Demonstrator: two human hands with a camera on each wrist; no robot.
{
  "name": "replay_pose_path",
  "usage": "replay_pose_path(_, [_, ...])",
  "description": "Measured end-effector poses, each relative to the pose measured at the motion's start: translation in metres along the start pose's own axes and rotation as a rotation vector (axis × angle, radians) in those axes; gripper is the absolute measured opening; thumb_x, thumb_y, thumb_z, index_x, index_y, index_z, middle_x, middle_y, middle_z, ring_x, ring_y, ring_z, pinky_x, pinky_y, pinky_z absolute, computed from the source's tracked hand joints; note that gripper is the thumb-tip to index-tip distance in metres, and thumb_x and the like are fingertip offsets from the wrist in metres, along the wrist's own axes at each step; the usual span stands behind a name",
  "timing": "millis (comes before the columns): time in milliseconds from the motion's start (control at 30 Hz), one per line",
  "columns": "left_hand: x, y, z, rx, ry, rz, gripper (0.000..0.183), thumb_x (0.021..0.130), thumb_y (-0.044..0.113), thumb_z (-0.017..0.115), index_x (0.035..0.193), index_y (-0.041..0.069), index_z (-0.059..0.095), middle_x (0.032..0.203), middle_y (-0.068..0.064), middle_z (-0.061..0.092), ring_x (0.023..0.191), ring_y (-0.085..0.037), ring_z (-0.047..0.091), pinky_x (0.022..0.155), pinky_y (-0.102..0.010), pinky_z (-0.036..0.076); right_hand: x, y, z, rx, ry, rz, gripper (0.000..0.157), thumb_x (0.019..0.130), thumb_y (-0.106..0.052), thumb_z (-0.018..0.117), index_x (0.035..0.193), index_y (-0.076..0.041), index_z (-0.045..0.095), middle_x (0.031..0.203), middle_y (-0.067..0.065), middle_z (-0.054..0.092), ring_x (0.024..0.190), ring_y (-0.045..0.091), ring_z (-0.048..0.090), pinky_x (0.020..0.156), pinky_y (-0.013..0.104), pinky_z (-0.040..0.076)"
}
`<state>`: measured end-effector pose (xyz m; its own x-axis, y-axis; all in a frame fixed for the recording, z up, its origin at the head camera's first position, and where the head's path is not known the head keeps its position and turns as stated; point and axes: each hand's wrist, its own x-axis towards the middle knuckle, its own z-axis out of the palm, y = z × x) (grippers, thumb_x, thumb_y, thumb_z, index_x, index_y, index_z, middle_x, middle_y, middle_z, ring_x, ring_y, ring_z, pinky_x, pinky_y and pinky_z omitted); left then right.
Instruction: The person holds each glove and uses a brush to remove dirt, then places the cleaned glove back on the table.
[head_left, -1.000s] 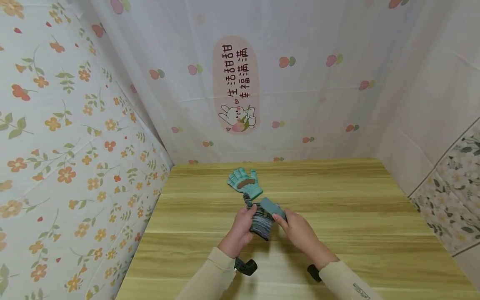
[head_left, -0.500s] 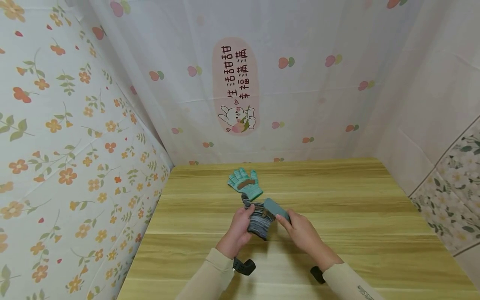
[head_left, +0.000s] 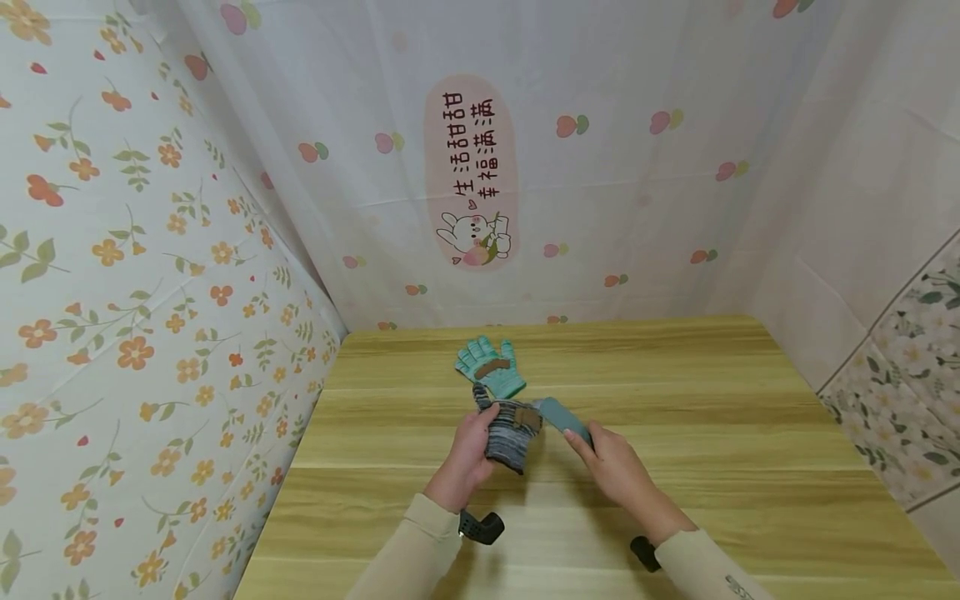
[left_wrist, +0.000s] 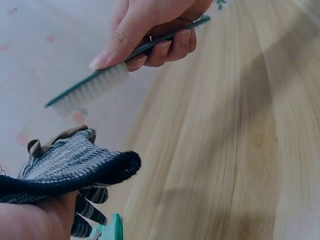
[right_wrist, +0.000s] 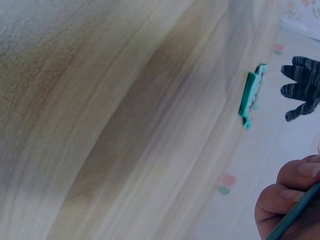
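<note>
Here, left fingers (head_left: 487, 414) grip grey glove (head_left: 510, 442); right fingers (left_wrist: 161, 52) clasp brush (left_wrist: 95, 89), apart from cuff edge (left_wrist: 120, 168).

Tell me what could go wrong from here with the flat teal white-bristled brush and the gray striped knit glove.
The brown strip on the striped glove looks raised at one end, so the brush might snag it. The left hand holds that glove by one side above the wooden table, so a firm stroke by the right hand could fold it or pull it loose. Anything brushed off might land on the turquoise knit glove just beyond.
</note>
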<state>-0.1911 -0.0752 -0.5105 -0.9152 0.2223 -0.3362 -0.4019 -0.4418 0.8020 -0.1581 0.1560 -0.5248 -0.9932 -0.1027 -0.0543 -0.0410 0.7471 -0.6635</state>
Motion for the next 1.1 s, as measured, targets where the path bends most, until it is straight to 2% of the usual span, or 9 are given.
replay_pose_path(133, [-0.001,0.0,0.0,-0.008,-0.045,-0.01,0.021,0.108,0.028,0.048,0.11,0.007,0.052,0.098,0.0,0.067,0.088,-0.013,0.068,0.076,-0.028,0.057,0.001,-0.001,-0.001,0.01,0.014,-0.011,0.052,0.104,-0.058,0.041,0.096,-0.007,0.053,0.074,0.004,0.049,0.066,0.017,0.045,0.06,0.03,0.037])
replay_pose_path(267, [-0.001,-0.001,0.002,-0.03,-0.077,-0.016,0.019,0.109,0.024,0.045,0.108,0.007,0.052,0.098,-0.001,0.067,0.088,-0.013,0.069,0.077,-0.028,0.058,0.001,-0.005,-0.002,0.017,0.022,-0.026,0.051,0.105,-0.056,0.042,0.095,-0.007,0.053,0.073,0.004,0.047,0.064,0.017,0.044,0.059,0.03,0.036])
replay_pose_path(400, [0.0,-0.003,0.002,-0.035,-0.096,-0.02,0.021,0.108,0.024,0.045,0.114,0.004,0.05,0.102,-0.003,0.066,0.09,-0.014,0.068,0.078,-0.029,0.058,0.001,-0.014,-0.002,0.019,0.031,-0.044,0.048,0.105,-0.054,0.044,0.094,-0.008,0.052,0.073,0.003,0.047,0.064,0.016,0.043,0.058,0.029,0.036])
replay_pose_path(567, [0.0,-0.008,0.003,-0.013,-0.12,-0.026,0.033,0.108,0.025,0.048,0.127,-0.002,0.047,0.104,-0.006,0.066,0.091,-0.016,0.069,0.077,-0.03,0.058,0.001,-0.03,0.0,0.013,0.042,-0.075,0.044,0.104,-0.051,0.048,0.092,-0.009,0.054,0.072,0.002,0.049,0.064,0.015,0.045,0.058,0.028,0.038])
replay_pose_path(700, [0.002,-0.011,0.005,0.018,-0.134,-0.028,0.03,0.107,0.02,0.045,0.125,-0.004,0.047,0.099,-0.004,0.067,0.087,-0.014,0.07,0.075,-0.028,0.058,0.001,-0.042,0.004,0.009,0.043,-0.095,0.044,0.104,-0.051,0.05,0.098,-0.008,0.058,0.078,0.002,0.055,0.07,0.015,0.05,0.062,0.03,0.042])
replay_pose_path(800, [0.002,-0.013,0.007,0.028,-0.146,-0.029,0.022,0.106,0.016,0.044,0.117,-0.001,0.051,0.094,-0.002,0.067,0.083,-0.012,0.069,0.072,-0.028,0.058,0.001,-0.047,0.008,-0.006,0.04,-0.112,0.043,0.103,-0.051,0.051,0.1,-0.009,0.057,0.08,0.001,0.055,0.073,0.016,0.05,0.066,0.032,0.042])
replay_pose_path(900, [0.001,-0.013,0.007,0.032,-0.155,-0.029,0.018,0.106,0.016,0.043,0.114,0.004,0.053,0.094,-0.001,0.066,0.083,-0.011,0.068,0.072,-0.029,0.057,0.001,-0.049,0.01,-0.029,0.036,-0.124,0.041,0.103,-0.05,0.051,0.096,-0.01,0.054,0.075,0.001,0.05,0.071,0.017,0.049,0.065,0.032,0.041])
replay_pose_path(1100, [-0.002,-0.013,0.007,0.034,-0.135,-0.059,0.016,0.107,0.018,0.038,0.119,0.008,0.044,0.096,-0.002,0.063,0.083,-0.012,0.065,0.072,-0.029,0.056,0.001,-0.045,0.014,-0.035,0.049,-0.129,0.036,0.103,-0.046,0.055,0.101,-0.011,0.057,0.078,0.0,0.053,0.073,0.016,0.05,0.066,0.032,0.042])
